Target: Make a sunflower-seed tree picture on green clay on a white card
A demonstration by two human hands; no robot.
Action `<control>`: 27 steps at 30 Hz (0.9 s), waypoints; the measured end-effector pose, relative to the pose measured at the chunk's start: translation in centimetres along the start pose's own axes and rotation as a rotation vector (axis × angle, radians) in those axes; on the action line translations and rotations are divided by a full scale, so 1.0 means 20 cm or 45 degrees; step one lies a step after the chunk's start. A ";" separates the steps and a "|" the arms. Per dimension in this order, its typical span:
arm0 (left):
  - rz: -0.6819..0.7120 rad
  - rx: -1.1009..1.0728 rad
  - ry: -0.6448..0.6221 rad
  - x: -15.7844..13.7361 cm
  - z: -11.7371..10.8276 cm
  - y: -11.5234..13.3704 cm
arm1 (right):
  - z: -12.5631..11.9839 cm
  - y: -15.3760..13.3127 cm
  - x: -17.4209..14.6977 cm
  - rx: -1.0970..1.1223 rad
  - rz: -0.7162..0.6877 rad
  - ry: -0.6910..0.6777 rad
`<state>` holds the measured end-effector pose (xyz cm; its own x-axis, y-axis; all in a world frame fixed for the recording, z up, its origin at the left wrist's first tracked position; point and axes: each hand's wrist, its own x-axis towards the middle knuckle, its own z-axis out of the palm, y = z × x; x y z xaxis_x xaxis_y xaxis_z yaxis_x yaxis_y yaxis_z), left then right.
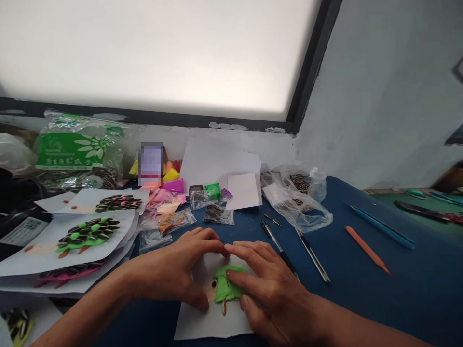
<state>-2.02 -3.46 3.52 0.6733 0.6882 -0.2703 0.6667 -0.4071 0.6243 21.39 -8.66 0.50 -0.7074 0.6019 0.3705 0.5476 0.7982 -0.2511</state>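
Observation:
A white sheet of paper lies in front of me with a hedgehog-like figure of green clay on it. The figure has a pale snout, a dark eye and a small brown leg. My left hand curves around the figure's left side, thumb and fingers apart, resting at the paper. From the right, my right hand presses one fingertip on the green clay, its fingers spread and its thumb beside the clay. Part of the figure is hidden under those fingers.
Finished seed-covered figures on paper are stacked at the left. Behind are clay packets, blank cards and a plastic bag of seeds. Pens, an orange clay tool and a blue tool lie at the right.

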 end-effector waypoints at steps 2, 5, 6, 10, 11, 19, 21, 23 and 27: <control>0.003 0.002 -0.002 0.00 0.00 0.00 | 0.00 0.00 0.00 -0.003 0.043 0.095; -0.008 0.025 -0.002 0.00 0.01 0.00 | 0.01 0.00 0.00 -0.032 0.104 0.140; -0.011 0.029 -0.006 0.01 0.01 0.00 | 0.02 0.00 0.00 -0.037 0.108 0.128; -0.006 0.030 -0.016 0.00 0.00 0.01 | 0.03 0.01 0.00 -0.009 0.109 0.154; 0.005 0.033 -0.018 -0.01 -0.01 0.00 | 0.03 0.02 0.00 0.000 0.110 0.178; 0.079 -0.298 0.288 0.07 0.02 -0.09 | 0.04 0.04 0.00 0.065 0.119 0.247; 0.000 -0.315 0.458 0.11 0.05 -0.10 | 0.05 0.04 0.00 0.093 0.138 0.261; -0.014 -0.265 0.611 0.15 0.06 -0.09 | 0.06 0.04 0.01 0.108 0.170 0.246; -0.032 -0.056 0.628 0.19 0.07 -0.06 | 0.05 0.05 0.03 0.085 0.222 0.150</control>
<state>0.20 -1.17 0.69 0.4186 0.9041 0.0862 0.6597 -0.3679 0.6553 21.04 -7.43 -0.31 -0.5452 0.7269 0.4176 0.6232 0.6846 -0.3780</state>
